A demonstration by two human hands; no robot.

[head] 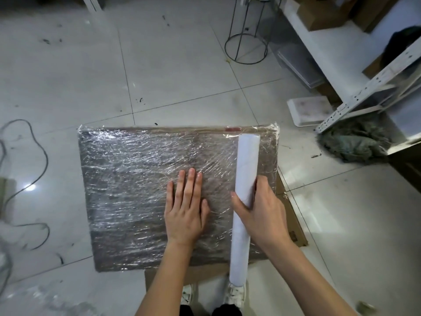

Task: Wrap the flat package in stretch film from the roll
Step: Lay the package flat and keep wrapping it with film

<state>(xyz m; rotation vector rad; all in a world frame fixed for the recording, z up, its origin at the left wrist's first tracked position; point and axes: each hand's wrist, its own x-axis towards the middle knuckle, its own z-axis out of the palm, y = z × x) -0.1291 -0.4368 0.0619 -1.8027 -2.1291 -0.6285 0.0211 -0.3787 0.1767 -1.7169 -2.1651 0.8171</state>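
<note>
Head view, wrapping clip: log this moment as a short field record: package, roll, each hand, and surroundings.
package: flat package lying on the tiled floor, top face covered in wrinkled film
roll: stretch film roll lying across the package's right side, near end past the edge
left hand: left hand flat, palm down on the film
right hand: right hand gripping the roll mid-length
underneath: cardboard showing at the right and near edges
surroundings: wire stand, white tray, mop head, cable
</note>
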